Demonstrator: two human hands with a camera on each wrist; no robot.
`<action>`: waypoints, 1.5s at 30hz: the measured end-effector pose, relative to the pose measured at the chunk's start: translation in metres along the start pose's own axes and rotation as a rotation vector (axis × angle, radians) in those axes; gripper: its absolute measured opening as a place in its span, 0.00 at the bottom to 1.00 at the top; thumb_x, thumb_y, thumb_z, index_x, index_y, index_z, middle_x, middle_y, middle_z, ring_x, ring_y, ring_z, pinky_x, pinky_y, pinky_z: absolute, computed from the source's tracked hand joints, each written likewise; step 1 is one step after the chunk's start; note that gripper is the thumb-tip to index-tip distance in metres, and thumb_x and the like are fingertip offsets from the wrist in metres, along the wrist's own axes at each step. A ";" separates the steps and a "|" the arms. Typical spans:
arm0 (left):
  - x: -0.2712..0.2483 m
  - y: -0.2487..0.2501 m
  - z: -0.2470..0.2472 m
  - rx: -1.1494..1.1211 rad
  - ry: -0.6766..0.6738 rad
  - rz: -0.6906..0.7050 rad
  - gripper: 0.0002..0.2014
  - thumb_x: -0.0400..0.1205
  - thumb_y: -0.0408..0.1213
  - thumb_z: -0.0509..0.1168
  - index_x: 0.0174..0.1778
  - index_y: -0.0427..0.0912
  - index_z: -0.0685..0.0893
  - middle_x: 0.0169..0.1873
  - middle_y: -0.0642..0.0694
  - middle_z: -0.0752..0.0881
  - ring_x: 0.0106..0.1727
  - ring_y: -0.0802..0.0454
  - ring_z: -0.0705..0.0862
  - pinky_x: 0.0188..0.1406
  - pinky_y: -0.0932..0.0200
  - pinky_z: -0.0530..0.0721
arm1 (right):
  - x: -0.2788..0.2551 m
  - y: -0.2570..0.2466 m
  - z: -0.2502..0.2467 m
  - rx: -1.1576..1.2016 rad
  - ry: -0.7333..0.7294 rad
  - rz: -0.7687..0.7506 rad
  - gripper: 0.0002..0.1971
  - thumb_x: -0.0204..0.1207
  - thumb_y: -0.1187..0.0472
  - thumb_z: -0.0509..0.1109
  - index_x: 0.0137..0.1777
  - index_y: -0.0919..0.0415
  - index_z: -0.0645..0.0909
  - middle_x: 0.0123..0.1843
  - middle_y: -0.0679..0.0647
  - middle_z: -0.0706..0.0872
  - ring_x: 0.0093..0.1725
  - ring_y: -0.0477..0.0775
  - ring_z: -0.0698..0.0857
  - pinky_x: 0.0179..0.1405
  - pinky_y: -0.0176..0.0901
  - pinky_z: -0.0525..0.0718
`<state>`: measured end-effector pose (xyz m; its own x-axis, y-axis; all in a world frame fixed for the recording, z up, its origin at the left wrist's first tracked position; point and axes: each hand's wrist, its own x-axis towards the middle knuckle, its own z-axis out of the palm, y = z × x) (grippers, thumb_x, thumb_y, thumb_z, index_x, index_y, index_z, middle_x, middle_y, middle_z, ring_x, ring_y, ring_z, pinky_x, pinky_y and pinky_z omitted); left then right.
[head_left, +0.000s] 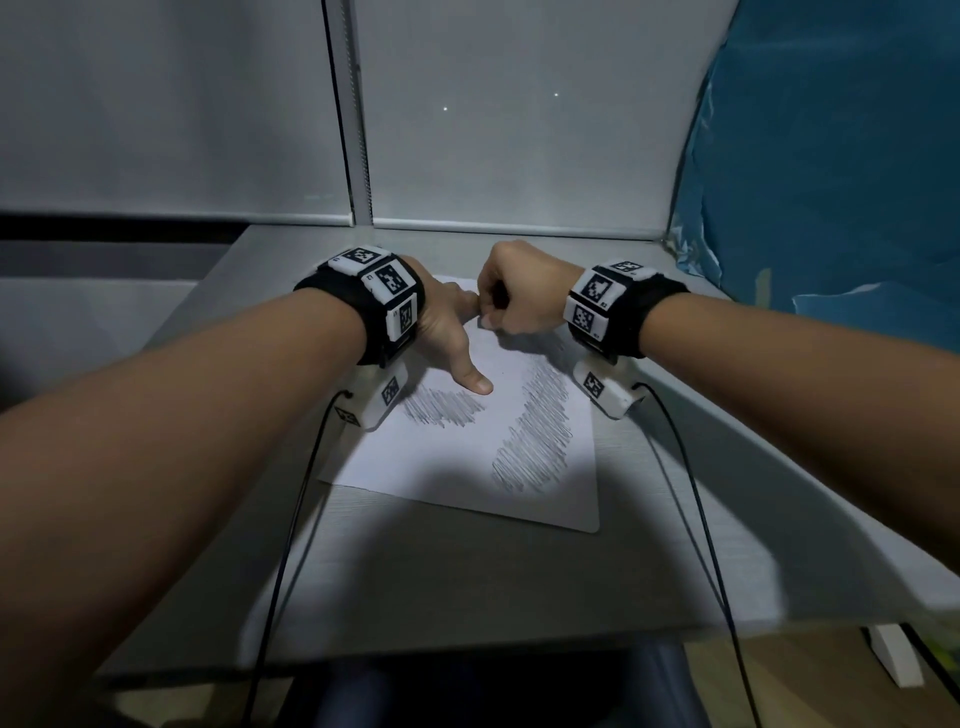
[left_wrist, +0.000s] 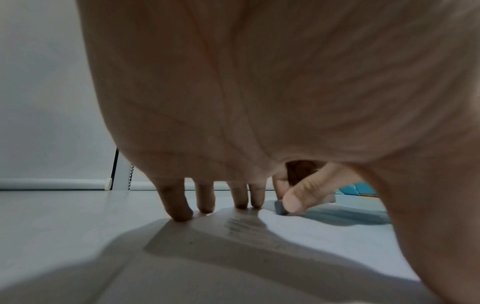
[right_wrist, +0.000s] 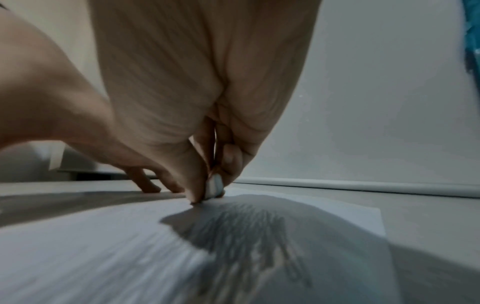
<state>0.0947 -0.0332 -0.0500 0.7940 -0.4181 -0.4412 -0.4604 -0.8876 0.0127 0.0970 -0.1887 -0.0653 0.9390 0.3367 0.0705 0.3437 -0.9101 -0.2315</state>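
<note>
A white sheet of paper (head_left: 457, 457) with grey pencil scribbles (head_left: 535, 436) lies on the grey desk (head_left: 467, 582). My left hand (head_left: 452, 332) presses flat on the paper's far left part, fingers (left_wrist: 179, 207) straight and spread, thumb pointing toward me. My right hand (head_left: 514, 301) is curled and pinches a small pale eraser (right_wrist: 215, 186) between thumb and fingers, its lower end touching the paper near the far edge. The left wrist view shows the same eraser (left_wrist: 280, 207) under the right thumb.
White roller blinds (head_left: 493, 114) close the back of the desk, with a bead chain (head_left: 363, 135) between them. Blue plastic sheeting (head_left: 831, 171) hangs at the right. Two black cables (head_left: 696, 499) run from the wrist cameras over the desk's near edge.
</note>
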 end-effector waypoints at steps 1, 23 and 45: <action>0.001 -0.002 0.001 -0.015 0.003 0.005 0.62 0.65 0.68 0.78 0.89 0.56 0.50 0.87 0.49 0.59 0.84 0.43 0.63 0.77 0.44 0.67 | 0.001 0.003 -0.001 -0.006 0.008 0.014 0.05 0.73 0.62 0.80 0.38 0.62 0.91 0.35 0.52 0.92 0.34 0.50 0.87 0.35 0.38 0.84; -0.011 -0.015 0.006 -0.002 0.061 0.117 0.61 0.59 0.75 0.77 0.86 0.52 0.64 0.78 0.52 0.71 0.76 0.47 0.75 0.74 0.47 0.74 | -0.017 0.005 -0.010 0.033 -0.005 0.001 0.04 0.72 0.61 0.84 0.38 0.59 0.93 0.35 0.50 0.93 0.37 0.51 0.91 0.41 0.45 0.89; -0.007 -0.016 0.008 -0.033 0.097 0.040 0.57 0.57 0.73 0.80 0.83 0.57 0.69 0.72 0.54 0.74 0.71 0.46 0.78 0.70 0.43 0.78 | 0.003 -0.007 0.002 0.040 -0.042 0.006 0.04 0.72 0.61 0.83 0.39 0.60 0.93 0.33 0.49 0.91 0.32 0.45 0.85 0.38 0.38 0.84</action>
<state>0.0930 -0.0146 -0.0538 0.8107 -0.4688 -0.3507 -0.4804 -0.8751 0.0592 0.0977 -0.1811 -0.0655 0.9394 0.3416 0.0280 0.3360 -0.9021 -0.2708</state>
